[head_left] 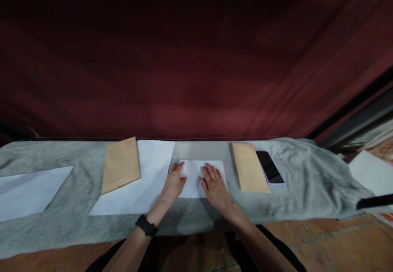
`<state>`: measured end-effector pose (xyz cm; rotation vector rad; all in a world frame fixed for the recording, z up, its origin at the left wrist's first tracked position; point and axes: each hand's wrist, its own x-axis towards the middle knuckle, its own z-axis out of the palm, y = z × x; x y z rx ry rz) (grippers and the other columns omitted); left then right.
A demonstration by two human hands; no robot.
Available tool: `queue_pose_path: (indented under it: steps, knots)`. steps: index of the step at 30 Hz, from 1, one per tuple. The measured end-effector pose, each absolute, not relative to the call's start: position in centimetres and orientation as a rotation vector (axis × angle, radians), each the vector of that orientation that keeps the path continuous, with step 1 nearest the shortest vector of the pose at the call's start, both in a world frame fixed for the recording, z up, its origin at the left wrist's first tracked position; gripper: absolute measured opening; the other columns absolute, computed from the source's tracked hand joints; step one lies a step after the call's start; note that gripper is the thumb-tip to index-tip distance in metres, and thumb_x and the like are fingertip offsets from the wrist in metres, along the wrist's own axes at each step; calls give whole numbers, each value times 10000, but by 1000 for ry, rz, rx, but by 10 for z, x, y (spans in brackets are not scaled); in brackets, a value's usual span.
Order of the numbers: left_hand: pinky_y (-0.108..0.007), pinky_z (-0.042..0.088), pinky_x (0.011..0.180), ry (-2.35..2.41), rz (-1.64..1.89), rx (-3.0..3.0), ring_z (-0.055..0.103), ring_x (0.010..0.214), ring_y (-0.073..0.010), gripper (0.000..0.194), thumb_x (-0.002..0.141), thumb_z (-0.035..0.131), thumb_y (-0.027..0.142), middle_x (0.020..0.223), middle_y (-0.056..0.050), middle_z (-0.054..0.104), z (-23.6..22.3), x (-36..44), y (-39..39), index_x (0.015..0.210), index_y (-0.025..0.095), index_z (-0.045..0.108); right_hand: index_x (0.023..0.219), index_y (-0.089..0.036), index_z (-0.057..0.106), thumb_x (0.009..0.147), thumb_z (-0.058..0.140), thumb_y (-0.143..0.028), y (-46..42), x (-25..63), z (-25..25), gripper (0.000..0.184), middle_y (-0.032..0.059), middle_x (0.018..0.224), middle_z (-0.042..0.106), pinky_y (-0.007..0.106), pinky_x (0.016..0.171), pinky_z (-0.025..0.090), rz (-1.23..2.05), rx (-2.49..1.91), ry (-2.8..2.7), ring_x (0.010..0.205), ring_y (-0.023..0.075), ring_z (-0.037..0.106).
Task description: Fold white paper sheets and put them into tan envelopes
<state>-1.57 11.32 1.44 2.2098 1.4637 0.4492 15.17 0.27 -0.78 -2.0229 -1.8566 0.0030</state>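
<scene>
between the long edges of the grey cloth (307, 178), small white paper (193, 178) lies under the right hand (215, 186), fingers slightly spread; left hand (174, 180), thumb and forefinger apart, at its left edge. likely smoothing; next calls for even pressure.

The sheet (193, 180) is smooth matt paper, the cover (307, 182) napped cloth, the phone (270, 167) glossy.

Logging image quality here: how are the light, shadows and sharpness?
Head view: dim, with the red backdrop fading almost to black at the top; head view: soft shadow beside the right hand on the small white paper; head view: slightly soft, the reddish mark on the left brown envelope unreadable; head view: things near the right edge look stretched and blurred.
</scene>
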Motion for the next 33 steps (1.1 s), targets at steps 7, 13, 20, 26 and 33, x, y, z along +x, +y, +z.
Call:
queue_pose_path:
  steps: [7, 13, 20, 26, 33]
  knots:
    - [-438, 481, 1008, 1619, 373, 2512, 618, 1132, -288, 482, 900, 533, 199, 1325, -183, 579, 31, -17, 86, 1376, 123, 539, 1492, -148, 430, 1046, 367, -374, 3, 149, -17, 503, 106, 1571, 382, 461, 1208, 242, -101, -2030, -1921, 1453, 253, 353]
    - [-481, 287, 1189, 1134, 467, 2863, 348, 1452, -267, 474, 1013, 347, 314, 1531, -120, 456, 5, 13, 70, 1429, 147, 499, 1491, -131, 430, 1037, 293, -237, 6, 149, -16, 485, 103, 1570, 385, 434, 1198, 254, -76, -2073, -1916, 1461, 235, 339]
    - [-476, 199, 1226, 1291, 376, 2812, 248, 1501, -262, 596, 1023, 284, 443, 1581, -148, 364, -15, 22, 74, 1494, 101, 412, 1504, -144, 413, 1025, 313, -245, 11, 155, -17, 500, 117, 1577, 365, 454, 1186, 248, -112, -2219, -1820, 1459, 261, 341]
    - [-452, 156, 1235, 1475, 301, 2758, 244, 1503, -258, 575, 1028, 279, 380, 1602, -154, 312, -14, 23, 74, 1512, 85, 376, 1496, -95, 417, 1039, 317, -332, 16, 164, -27, 525, 168, 1558, 382, 467, 1168, 266, -223, -2314, -1654, 1445, 288, 364]
    - [-514, 147, 1216, 1504, 291, 2718, 258, 1496, -289, 512, 1010, 364, 393, 1610, -88, 325, -7, 24, 72, 1508, 279, 413, 1506, -101, 403, 1030, 337, -352, 17, 161, -28, 542, 181, 1563, 372, 480, 1157, 265, -245, -2358, -1617, 1437, 308, 370]
